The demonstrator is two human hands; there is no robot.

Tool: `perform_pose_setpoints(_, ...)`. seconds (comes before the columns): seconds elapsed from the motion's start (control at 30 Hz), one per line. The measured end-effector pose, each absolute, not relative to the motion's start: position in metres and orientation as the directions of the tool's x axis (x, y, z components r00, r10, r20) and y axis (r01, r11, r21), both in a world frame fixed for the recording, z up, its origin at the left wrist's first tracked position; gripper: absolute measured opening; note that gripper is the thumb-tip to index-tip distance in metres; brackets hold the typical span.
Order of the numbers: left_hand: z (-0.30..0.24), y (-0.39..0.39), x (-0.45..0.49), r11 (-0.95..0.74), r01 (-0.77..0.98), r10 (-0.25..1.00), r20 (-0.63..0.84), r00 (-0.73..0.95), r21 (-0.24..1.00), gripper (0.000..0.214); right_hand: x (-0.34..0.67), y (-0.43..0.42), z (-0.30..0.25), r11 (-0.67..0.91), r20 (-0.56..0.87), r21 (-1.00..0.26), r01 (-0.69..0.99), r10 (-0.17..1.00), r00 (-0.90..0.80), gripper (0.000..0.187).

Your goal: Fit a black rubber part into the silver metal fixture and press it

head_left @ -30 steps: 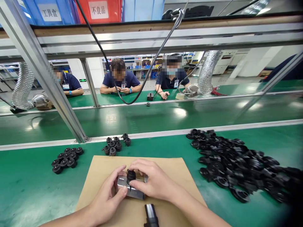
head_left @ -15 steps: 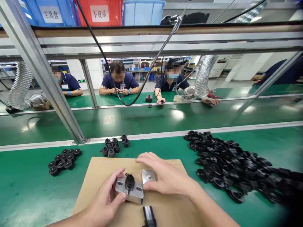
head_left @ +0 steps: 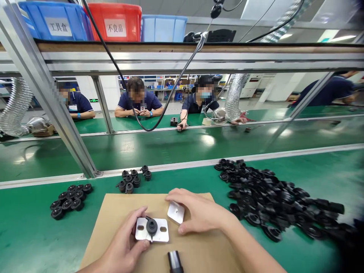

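Gripping slotted metal block (head_left: 160, 237) by its left end with left hand (head_left: 125, 242), thumb pinching at near edge, fingertips by far edge. Just right of left hand, seated mid-block between two slots: black spouted part (head_left: 151, 226), spout angled toward left fingertips. Long axis of block: crosswise, from left hand toward right hand (head_left: 199, 210). On that side, thumb and fingers spread in a C; within the curve, square metal piece (head_left: 176, 217) with small post on its face. Lying nearer right hand than left, askew to block, just apart from its right end. Cannot tell whether right fingertips touch it. Nearer the body, between both hands: black piece with silver face (head_left: 174, 261), on brown sheet (head_left: 207, 254). Beyond left hand, on green table (head_left: 34, 246): cluster of spouted parts (head_left: 129, 187); farther left, round caps (head_left: 67, 205). Well right of right hand: pile of black parts (head_left: 256, 197).
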State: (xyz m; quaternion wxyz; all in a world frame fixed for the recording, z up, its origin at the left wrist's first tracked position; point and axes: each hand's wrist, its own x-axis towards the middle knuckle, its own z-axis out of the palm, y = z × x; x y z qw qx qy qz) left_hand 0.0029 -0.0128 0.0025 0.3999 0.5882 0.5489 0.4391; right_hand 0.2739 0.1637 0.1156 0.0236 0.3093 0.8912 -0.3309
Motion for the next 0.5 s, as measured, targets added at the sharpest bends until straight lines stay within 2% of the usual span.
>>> perform_pose_setpoints(0.1, 0.0, -0.011, 0.001, -0.097, 0.3, 0.995, 0.091, 0.033, 0.949, 0.072, 0.279, 0.172, 0.108, 0.578, -0.235, -0.666, 0.472, 0.437, -0.868, 0.078)
perform_pose_setpoints(0.2, -0.001, -0.01, 0.0, -0.094, 0.287, 0.996, 0.088, 0.036, 0.953, 0.072, 0.278, 0.178, 0.102, 0.56, -0.185, -0.668, 0.489, 0.512, -0.839, 0.061)
perform_pose_setpoints(0.33, 0.0, -0.009, 0.0, -0.098, 0.232, 0.995, 0.093, 0.031, 0.968, 0.07, 0.264, 0.169, 0.102, 0.539, -0.053, -0.698, 0.472, 0.619, -0.784, 0.055)
perform_pose_setpoints(0.4, -0.002, -0.006, 0.001, -0.108, 0.176, 0.994, 0.103, 0.039, 0.978, 0.072, 0.252, 0.154, 0.104, 0.551, 0.045, -0.74, 0.385, 0.613, -0.789, 0.054)
perform_pose_setpoints(0.5, -0.008, 0.0, 0.005, -0.174, 0.026, 0.984, 0.173, 0.047, 0.984, 0.083, 0.235, 0.129, 0.102, 0.591, 0.186, -0.784, 0.19, 0.517, -0.836, 0.062)
